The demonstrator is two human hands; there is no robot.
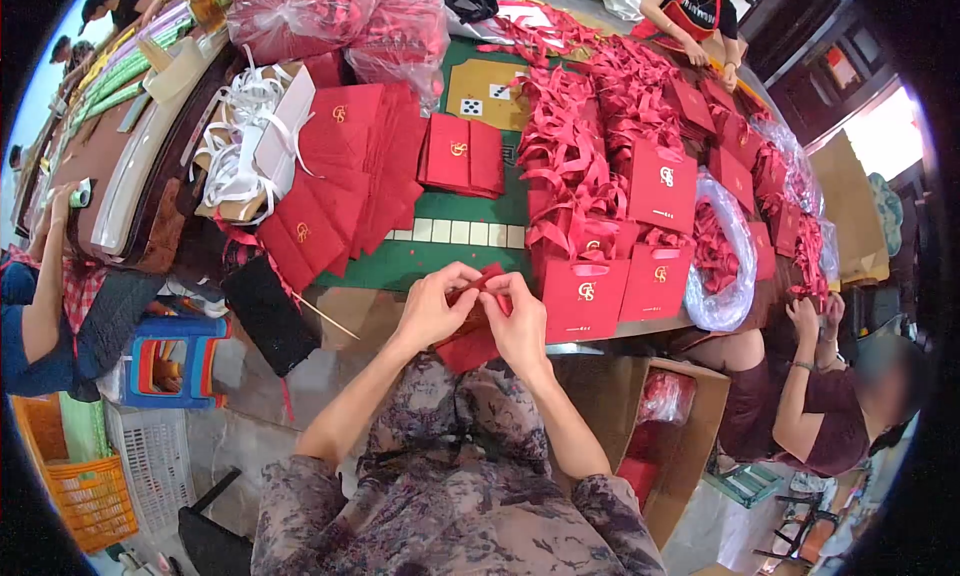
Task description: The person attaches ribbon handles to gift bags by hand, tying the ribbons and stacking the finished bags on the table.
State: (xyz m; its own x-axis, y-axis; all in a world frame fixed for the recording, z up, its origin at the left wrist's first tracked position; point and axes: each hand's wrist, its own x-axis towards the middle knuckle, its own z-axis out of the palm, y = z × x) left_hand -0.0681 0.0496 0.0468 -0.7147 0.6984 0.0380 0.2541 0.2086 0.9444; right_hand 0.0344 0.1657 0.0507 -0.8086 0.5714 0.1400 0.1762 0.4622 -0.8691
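Lengthwise, the red bag (467, 349) points forward, pinched in both hands (437, 309) (516, 324).

The camera sits on my head and looks forward and steeply down, over my own lap (455, 416), with my left hand (433, 308) and right hand (518, 324) close below it near the middle of the view. It faces across the table (400, 264) from my side, toward a person (700, 14) farther off at the top right. The lens is very wide, curving the edges and taking in floor (235, 431) on both sides of me.
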